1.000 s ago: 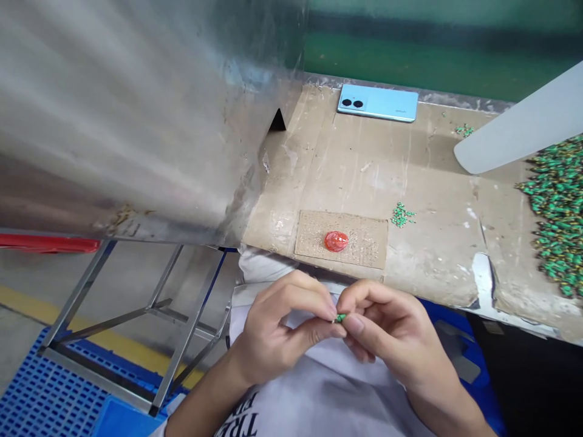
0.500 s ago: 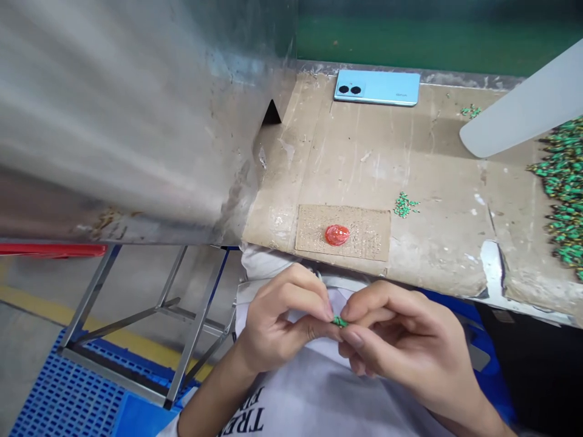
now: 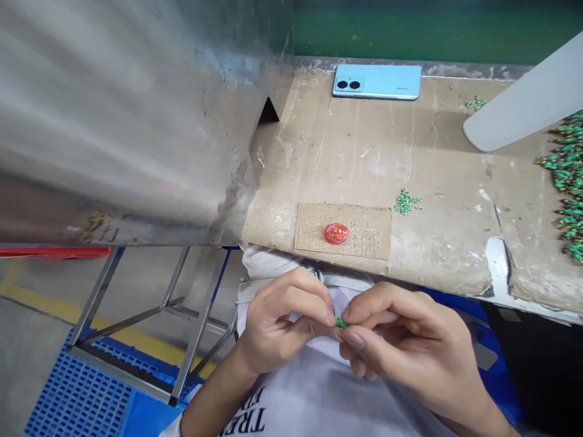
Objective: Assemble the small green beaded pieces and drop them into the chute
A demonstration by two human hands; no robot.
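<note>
While left hand (image 3: 277, 321) and right hand (image 3: 401, 340) pinch green piece (image 3: 340, 323), red blob (image 3: 336, 233) lies beyond.

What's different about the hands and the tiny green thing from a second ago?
Hardly anything. The left hand and right hand still pinch the small green piece together. Nothing was picked up or let go. The red blob and blue phone lie where they were.

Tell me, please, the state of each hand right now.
Left hand: closed, pinching the small green part.
Right hand: closed, pinching the same part.
</note>
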